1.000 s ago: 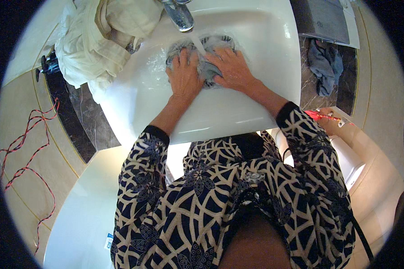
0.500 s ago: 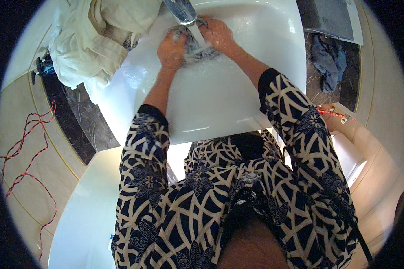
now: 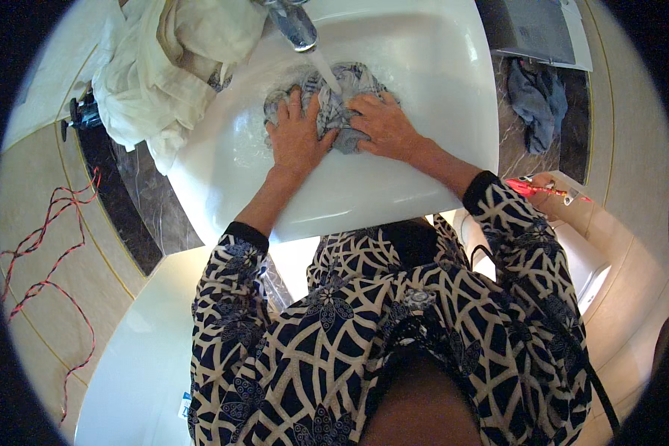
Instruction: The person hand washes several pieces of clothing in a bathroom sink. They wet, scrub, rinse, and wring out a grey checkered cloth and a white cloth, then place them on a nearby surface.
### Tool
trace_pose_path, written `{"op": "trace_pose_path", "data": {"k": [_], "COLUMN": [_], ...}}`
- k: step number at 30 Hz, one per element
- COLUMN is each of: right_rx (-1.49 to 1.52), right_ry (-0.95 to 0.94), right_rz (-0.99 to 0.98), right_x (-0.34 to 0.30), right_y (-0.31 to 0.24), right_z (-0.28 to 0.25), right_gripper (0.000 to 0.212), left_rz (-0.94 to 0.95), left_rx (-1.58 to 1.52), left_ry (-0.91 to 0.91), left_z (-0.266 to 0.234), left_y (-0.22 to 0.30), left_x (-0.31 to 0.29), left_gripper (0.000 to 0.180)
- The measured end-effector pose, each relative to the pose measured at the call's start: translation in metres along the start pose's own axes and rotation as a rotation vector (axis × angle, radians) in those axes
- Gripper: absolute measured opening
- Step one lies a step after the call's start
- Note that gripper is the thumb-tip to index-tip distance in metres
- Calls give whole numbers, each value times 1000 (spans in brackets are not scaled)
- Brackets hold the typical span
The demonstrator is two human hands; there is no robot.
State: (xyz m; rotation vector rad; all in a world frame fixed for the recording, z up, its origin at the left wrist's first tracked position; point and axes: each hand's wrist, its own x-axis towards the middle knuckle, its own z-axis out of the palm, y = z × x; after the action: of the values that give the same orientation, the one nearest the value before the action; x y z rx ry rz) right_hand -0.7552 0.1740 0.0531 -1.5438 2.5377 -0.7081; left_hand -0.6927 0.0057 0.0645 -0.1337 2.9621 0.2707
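A wet grey-and-white patterned cloth [image 3: 355, 76] lies bunched in the white sink [image 3: 438, 67], under a stream of water from the chrome tap [image 3: 296, 28]. My left hand [image 3: 299, 137] rests on the cloth's left part, its fingers spread and pointing away from me. On the cloth's right side, my right hand [image 3: 388, 128] presses down with fingers apart, turned inward. Both hands touch the cloth without visibly gripping it. Their fingertips are partly lost among the wet folds.
Cream-coloured fabric [image 3: 156, 82] is heaped over the sink's left edge and the dark marble counter [image 3: 160, 212]. A grey-blue cloth [image 3: 537, 104] lies on the counter at right, near a grey flat object [image 3: 531, 30]. A red-and-black cord [image 3: 48, 282] hangs along the left wall.
Both hands have come back toward me from beneath the tap, and their fingers have spread. The cloth now lies more spread out, nearer me, with its pattern visible.
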Motion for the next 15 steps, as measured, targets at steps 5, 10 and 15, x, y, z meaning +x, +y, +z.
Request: {"op": "trace_pose_path", "data": {"k": [5,10,15], "right_rx": [-103,-90,120], "right_ry": [-43,47,116], "right_rz": [197,276,453], "right_x": [34,65,83], "right_y": [20,39,46], "right_z": [21,34,27], "right_gripper": [31,27,28], "left_rz": [2,-105,-56], "left_rx": [3,-148,-181], "left_ry": [47,138,344], "left_z": [18,35,33], "left_y": [-4,-13,-26], "left_x": [33,51,67], "left_gripper": [49,34,34]}}
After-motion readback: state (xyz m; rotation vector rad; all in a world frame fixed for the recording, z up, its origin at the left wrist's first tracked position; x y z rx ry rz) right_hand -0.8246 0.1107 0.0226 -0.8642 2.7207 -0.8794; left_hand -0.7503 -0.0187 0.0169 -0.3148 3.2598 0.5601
